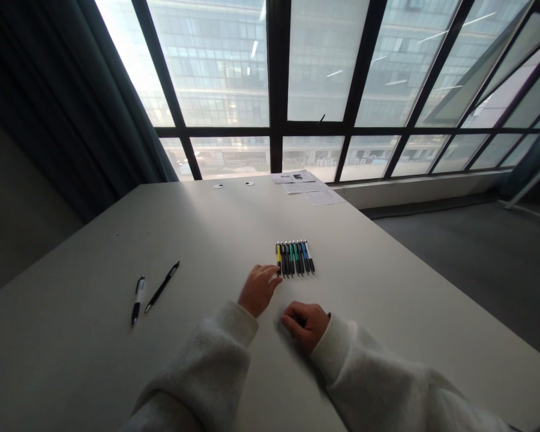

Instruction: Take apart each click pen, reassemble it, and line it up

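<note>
Several retractable pens [296, 259] lie side by side in a tight row on the white table [207, 228], with yellow, black, green and blue barrels. My left hand [258, 290] rests just below the row's left end, its fingertips at or almost at the yellow pen and holding nothing. Close by, my right hand [305, 326] lies curled on the tabletop, below the row and empty. Farther left lie a black-and-white pen [138, 300] and a slim black pen [162, 287], slightly apart from each other.
Loose papers [306, 186] lie at the table's far edge beside small round white discs [234, 184]. Beyond stands a large dark-framed window [279, 129], with a dark curtain [94, 108] at left. The table's right edge drops to a grey floor [468, 258].
</note>
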`<state>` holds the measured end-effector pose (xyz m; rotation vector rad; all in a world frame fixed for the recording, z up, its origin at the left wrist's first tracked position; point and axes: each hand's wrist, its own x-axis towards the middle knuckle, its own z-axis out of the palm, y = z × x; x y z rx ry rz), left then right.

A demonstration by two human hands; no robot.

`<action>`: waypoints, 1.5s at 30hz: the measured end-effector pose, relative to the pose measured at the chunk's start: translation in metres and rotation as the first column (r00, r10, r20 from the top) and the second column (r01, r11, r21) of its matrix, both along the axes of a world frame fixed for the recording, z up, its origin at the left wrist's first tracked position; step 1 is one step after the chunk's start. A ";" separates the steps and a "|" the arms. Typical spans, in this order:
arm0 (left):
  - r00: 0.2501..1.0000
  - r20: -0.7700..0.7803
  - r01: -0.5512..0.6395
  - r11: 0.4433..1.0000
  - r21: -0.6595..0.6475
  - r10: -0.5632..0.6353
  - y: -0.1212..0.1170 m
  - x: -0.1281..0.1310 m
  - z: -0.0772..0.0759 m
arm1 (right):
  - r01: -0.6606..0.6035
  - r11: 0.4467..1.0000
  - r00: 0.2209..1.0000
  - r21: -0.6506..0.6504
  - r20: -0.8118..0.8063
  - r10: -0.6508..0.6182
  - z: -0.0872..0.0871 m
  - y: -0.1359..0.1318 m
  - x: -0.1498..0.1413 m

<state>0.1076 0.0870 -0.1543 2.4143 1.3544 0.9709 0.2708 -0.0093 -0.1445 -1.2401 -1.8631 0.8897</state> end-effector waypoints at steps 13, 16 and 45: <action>1.000 0.016 -0.004 1.000 -0.009 0.004 -0.003 -0.002 0.001 | -0.004 1.000 1.000 0.002 -0.018 0.004 -0.002 0.000 0.001; 1.000 0.012 -0.010 1.000 -0.009 0.010 -0.005 -0.001 0.001 | 0.000 1.000 1.000 -0.003 -0.011 0.000 -0.002 0.000 0.001; 0.710 -0.209 -0.635 0.740 0.223 0.672 -0.023 -0.194 0.026 | -0.037 0.999 0.996 -0.036 -0.080 0.034 -0.014 0.000 0.000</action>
